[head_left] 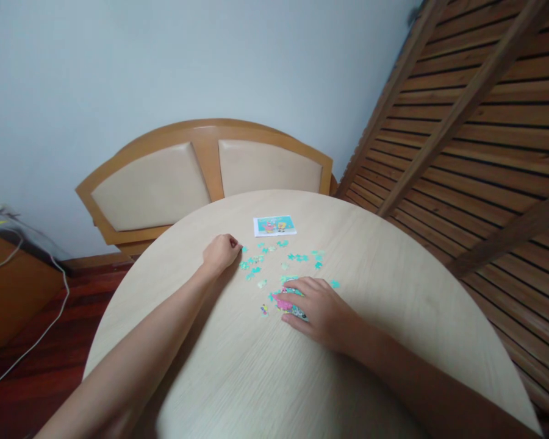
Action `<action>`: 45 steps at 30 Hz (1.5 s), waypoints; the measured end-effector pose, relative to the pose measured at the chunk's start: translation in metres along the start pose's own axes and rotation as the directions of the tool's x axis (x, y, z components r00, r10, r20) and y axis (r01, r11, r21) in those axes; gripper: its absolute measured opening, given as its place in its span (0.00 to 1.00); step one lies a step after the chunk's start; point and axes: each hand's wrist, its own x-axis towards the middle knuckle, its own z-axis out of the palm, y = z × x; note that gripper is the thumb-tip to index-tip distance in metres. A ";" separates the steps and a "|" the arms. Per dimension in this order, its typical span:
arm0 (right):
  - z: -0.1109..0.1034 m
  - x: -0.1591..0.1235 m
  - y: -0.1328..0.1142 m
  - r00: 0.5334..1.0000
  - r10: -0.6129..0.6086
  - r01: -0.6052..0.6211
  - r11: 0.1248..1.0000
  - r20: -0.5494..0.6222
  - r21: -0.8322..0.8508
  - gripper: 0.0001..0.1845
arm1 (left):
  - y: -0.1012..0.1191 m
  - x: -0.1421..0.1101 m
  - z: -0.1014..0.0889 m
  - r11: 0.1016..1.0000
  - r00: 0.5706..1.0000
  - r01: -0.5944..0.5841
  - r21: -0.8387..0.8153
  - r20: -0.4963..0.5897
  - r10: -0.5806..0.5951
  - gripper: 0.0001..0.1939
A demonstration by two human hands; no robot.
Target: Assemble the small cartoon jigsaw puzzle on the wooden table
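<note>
A partly joined jigsaw puzzle (284, 301), pink, teal and white, lies on the round table under my right hand (318, 308). That hand rests on it with fingers spread, hiding much of its right side. To the far left, my left hand (222, 252) is closed, thumb and fingers pinched together at the edge of the loose pieces. A teal puzzle piece (244, 249) is right by its fingertips; whatever the pinch contains is hidden. Several more teal puzzle pieces (298, 257) are scattered beyond the joined part. One multicoloured piece (264, 310) sits just left of it.
Behind the pieces lies a picture sheet (275, 225) with cartoon figures. The pale round table (238, 366) has a padded wooden chair (160, 186) at its far side. A slatted wooden screen (476, 122) stands at right, and a white cable (50, 323) hangs at left.
</note>
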 end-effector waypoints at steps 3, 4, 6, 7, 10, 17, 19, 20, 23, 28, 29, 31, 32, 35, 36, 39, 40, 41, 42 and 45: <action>0.001 0.000 0.001 1.000 0.003 -0.003 1.000 0.010 0.003 0.18 | 0.004 0.008 -0.001 1.000 0.999 0.011 0.017 0.046 -0.012 0.09; 0.002 -0.001 0.001 1.000 0.003 -0.003 1.000 0.012 0.005 0.19 | 0.005 0.011 -0.001 1.000 0.998 0.013 0.020 0.059 -0.014 0.08; 0.002 -0.001 0.001 1.000 0.004 -0.004 1.000 0.013 0.008 0.19 | 0.006 0.015 -0.001 1.000 0.997 0.016 0.018 0.074 -0.018 0.08; 0.002 -0.001 0.001 1.000 0.005 -0.005 1.000 0.012 0.008 0.20 | 0.005 0.016 0.000 1.000 0.997 0.016 0.012 0.076 -0.017 0.07; 0.001 -0.001 0.001 1.000 0.009 -0.009 1.000 0.016 0.013 0.19 | 0.002 0.019 0.003 0.999 0.998 0.006 -0.031 0.057 -0.005 0.07; 0.001 0.000 0.001 1.000 0.003 -0.004 1.000 0.012 0.015 0.19 | -0.008 0.018 0.011 0.962 0.995 -0.093 -0.257 0.001 0.096 0.05; 0.000 0.000 0.001 1.000 0.002 -0.003 1.000 0.014 0.017 0.19 | -0.008 0.013 0.009 0.932 0.990 -0.137 -0.335 -0.002 0.144 0.04; 0.000 0.000 0.001 1.000 0.002 -0.002 1.000 0.012 0.020 0.19 | -0.007 0.008 0.007 0.913 0.986 -0.157 -0.375 -0.004 0.168 0.05; 0.000 -0.001 0.002 1.000 0.010 -0.010 0.999 -0.002 0.030 0.20 | 0.001 -0.014 0.004 0.843 0.970 -0.214 -0.493 -0.008 0.242 0.08; 0.003 -0.001 0.002 0.999 0.018 -0.017 0.999 -0.027 0.036 0.17 | 0.015 -0.069 0.011 0.679 0.915 -0.205 -0.705 0.108 0.389 0.10; 0.003 -0.001 0.002 0.999 0.016 -0.015 0.999 -0.029 0.036 0.16 | 0.017 -0.081 0.014 0.608 0.895 -0.170 -0.776 0.137 0.425 0.12; 0.003 -0.001 0.002 0.999 0.008 -0.007 0.999 -0.036 0.034 0.16 | 0.018 -0.101 0.017 0.531 0.855 -0.100 -0.842 0.200 0.478 0.12; 0.003 -0.001 0.002 0.999 0.005 -0.004 0.999 -0.039 0.033 0.15 | 0.018 -0.109 0.018 0.528 0.837 -0.068 -0.847 0.239 0.491 0.11; 0.002 0.000 0.002 0.999 0.005 -0.004 1.000 -0.039 0.027 0.14 | 0.019 -0.125 0.018 0.539 0.814 0.006 -0.842 0.317 0.487 0.09; 0.002 -0.001 0.002 0.999 0.006 -0.005 1.000 -0.038 0.027 0.14 | 0.019 -0.127 0.017 0.547 0.812 0.021 -0.837 0.333 0.478 0.09; 0.002 -0.001 0.002 0.999 0.005 -0.003 0.999 -0.034 0.036 0.13 | 0.021 -0.130 0.018 0.556 0.828 0.034 -0.830 0.335 0.450 0.07; 0.002 -0.002 0.002 0.999 0.006 -0.004 0.999 -0.031 0.038 0.13 | 0.021 -0.130 0.019 0.554 0.834 0.034 -0.831 0.329 0.442 0.07; 0.002 -0.002 0.002 1.000 0.007 -0.006 0.999 -0.031 0.039 0.13 | 0.021 -0.130 0.020 0.551 0.838 0.034 -0.833 0.324 0.438 0.06; 0.001 -0.002 0.001 0.999 0.010 -0.009 0.999 -0.031 0.039 0.13 | 0.021 -0.130 0.021 0.547 0.840 0.037 -0.837 0.322 0.436 0.07; 0.001 -0.001 0.000 0.999 0.015 -0.013 0.999 -0.037 0.045 0.13 | 0.020 -0.130 0.024 0.525 0.836 0.055 -0.850 0.326 0.441 0.08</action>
